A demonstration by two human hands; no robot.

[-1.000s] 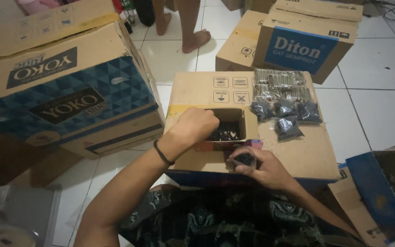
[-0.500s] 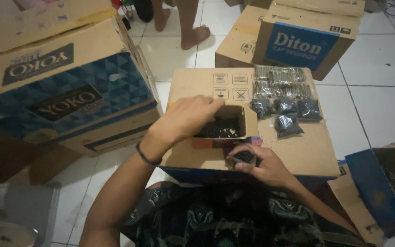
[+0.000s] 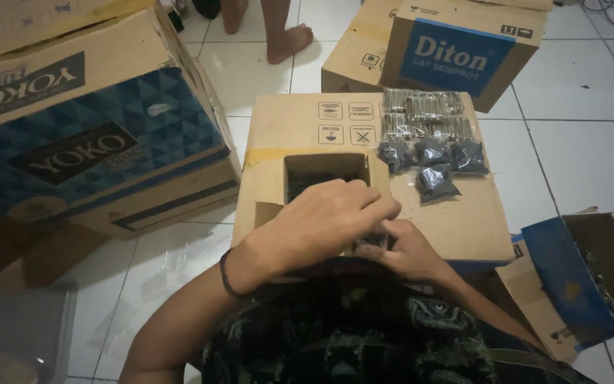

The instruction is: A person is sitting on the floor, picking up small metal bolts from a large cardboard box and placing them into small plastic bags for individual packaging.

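Floor: we look down on white tiles (image 3: 577,153) with dark joints, dimly lit.
Work surface: we work on a flat brown carton (image 3: 456,220) lying on the tiles; a square opening (image 3: 321,174) is cut into its top, with dark small parts inside.
Left hand: our left hand (image 3: 321,224) reaches across the near edge of the opening, fingers curled narrow and pinched together at the tips; a dark band sits on the wrist.
Right hand: our right hand (image 3: 406,252) sits just beside and partly under the left, at the near edge of the carton; it closes on a small dark item (image 3: 372,242), mostly hidden by the left fingers, so we cannot tell what it is.
Packets: 4 small dark bags (image 3: 435,167) lie on the carton top to the right of the opening, well clear of both hands.
Behind them: rows of clear packs with silvery contents (image 3: 424,114) sit at the far edge of the carton, touching the dark bags.
Left side: a large blue and brown box (image 3: 87,149) stands on the floor near the carton, tilted.
Far side: a brown box with a blue panel (image 3: 456,53) stands beyond the carton.
Right side: an open blue box (image 3: 577,284) lies low at the carton's corner, flaps spread.
Other person: bare feet (image 3: 289,39) stand on the tiles at the top of the view.
In the way: the left hand covers the near part of the opening and most of the right hand's grip.
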